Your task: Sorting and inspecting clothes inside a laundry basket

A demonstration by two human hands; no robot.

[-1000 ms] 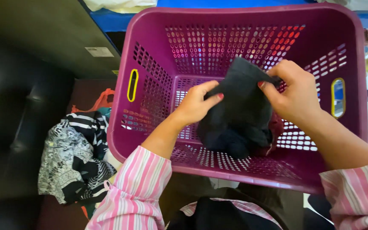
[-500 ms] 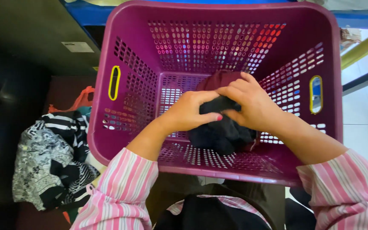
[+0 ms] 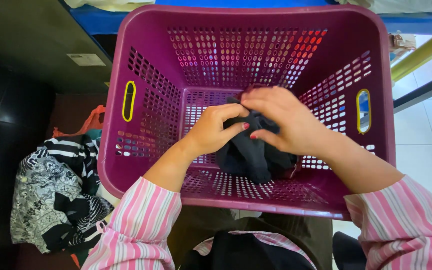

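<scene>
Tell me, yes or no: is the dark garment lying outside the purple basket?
No, the dark garment sits inside the purple basket, gripped by the left hand and right hand.

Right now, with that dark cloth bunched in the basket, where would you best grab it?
Probably at the bunched top of the dark cloth, from above: the basket walls block the sides, and the left hand and right hand already pinch there.

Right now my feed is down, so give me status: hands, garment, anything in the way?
Left hand and right hand both gripping dark garment. Garment bunched inside purple basket. Nothing blocking.
</scene>
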